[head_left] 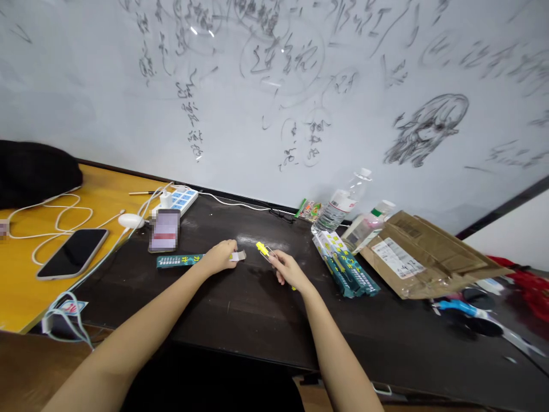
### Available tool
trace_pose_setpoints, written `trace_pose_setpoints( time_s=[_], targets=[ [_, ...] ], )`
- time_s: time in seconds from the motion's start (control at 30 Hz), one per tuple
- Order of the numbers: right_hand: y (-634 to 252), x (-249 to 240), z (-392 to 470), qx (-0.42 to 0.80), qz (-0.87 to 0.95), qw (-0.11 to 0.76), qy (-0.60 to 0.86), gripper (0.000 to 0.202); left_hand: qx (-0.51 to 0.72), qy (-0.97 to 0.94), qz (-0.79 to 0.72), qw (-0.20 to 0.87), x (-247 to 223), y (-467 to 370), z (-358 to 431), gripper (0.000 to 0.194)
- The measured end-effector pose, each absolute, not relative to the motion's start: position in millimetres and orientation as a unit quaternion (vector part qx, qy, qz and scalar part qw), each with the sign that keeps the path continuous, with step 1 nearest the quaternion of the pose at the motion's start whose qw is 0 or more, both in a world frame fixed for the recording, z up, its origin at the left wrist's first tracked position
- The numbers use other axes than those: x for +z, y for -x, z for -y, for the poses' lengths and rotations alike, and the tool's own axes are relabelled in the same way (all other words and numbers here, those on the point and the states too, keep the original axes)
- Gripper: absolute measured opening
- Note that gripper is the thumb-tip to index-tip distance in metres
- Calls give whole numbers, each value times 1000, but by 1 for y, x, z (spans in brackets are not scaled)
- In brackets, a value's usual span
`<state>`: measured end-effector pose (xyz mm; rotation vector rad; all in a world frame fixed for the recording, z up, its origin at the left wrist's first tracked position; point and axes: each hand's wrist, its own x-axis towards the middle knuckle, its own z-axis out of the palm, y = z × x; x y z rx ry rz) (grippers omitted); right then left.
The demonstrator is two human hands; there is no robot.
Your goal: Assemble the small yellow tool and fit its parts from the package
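My left hand (221,257) is closed round the right end of a long green box (178,261) lying on the dark table; a pale end flap (241,255) stands open just past my fingertips. To its right, my right hand (286,269) pinches a thin yellow tool (262,249) with a metal wire part, its yellow tip pointing up and left toward the flap. A gap separates the tool from the box. Another bit of yellow shows below my right hand. Several similar green boxes (343,263) lie side by side farther right.
Behind the boxes stand a water bottle (338,206) and a second bottle (373,223), beside a brown package (412,252). At left are a phone (165,230), a power strip (184,200), another phone (72,253) and white cables. A whiteboard (240,114) rises behind the table.
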<state>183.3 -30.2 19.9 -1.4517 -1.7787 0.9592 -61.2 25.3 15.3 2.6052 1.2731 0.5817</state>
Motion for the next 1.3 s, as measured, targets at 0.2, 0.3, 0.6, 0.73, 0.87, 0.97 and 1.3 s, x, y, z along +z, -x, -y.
trace_pose_setpoints(
  time_s=[0.2,0.3,0.6,0.73,0.87,0.97,1.3],
  targets=[
    [-177,23,37,428,699,253,514,30,192,-908,-369,44,13,52,-19,29],
    [-182,22,38,405,700,234,539,26,184,-906,-380,17,13,48,-16,33],
    [-193,31,39,464,704,176,508,27,167,-929,-329,12,14,45,-13,40],
    [-195,31,39,485,703,167,492,29,178,-935,-305,28,13,44,-12,42],
    [-195,28,38,491,701,170,489,31,179,-950,-253,41,11,41,-10,43],
    [-194,27,39,496,696,163,492,33,175,-952,-247,39,11,39,-8,43],
    [-178,26,44,415,730,225,494,41,160,-958,-230,56,11,34,-4,49]
  ],
)
